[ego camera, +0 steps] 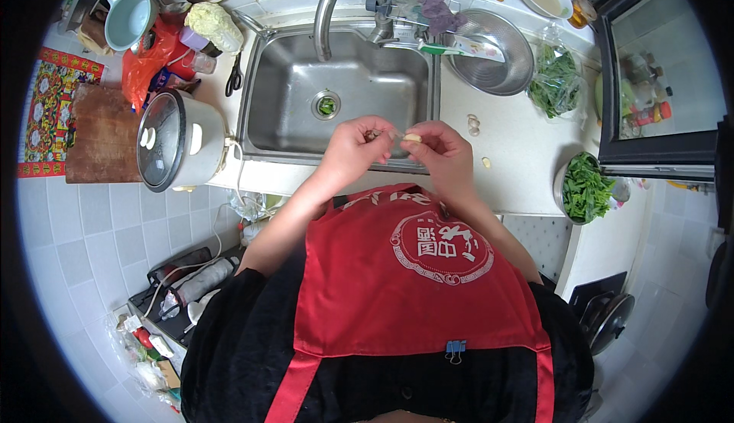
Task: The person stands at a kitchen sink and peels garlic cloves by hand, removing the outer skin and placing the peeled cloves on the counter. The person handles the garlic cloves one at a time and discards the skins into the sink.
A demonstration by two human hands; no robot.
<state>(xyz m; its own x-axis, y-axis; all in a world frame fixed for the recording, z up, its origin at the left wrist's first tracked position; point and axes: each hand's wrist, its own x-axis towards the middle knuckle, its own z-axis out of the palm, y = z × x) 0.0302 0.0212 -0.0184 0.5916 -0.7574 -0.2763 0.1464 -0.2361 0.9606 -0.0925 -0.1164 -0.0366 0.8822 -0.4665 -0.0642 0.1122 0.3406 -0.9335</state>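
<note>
Over the near edge of the steel sink [367,99], my left hand [361,145] is closed around some brownish garlic skins or cloves, with its fingertips at a thin strip of peel. Close beside it, my right hand [444,151] pinches a pale peeled garlic clove [412,137] between thumb and finger. On the counter to the right lie a few unpeeled garlic cloves [473,125] and one peeled clove [486,162]. Green scraps [326,105] sit in the sink's drain.
A curved steel faucet [324,22] arches over the sink. To the right are a steel colander [516,50], bagged greens [553,82], a bowl of cut greens [588,188] and an opened window [665,67]. Left stand a lidded electric pot [200,139], black scissors [234,76] and a wooden board [103,136].
</note>
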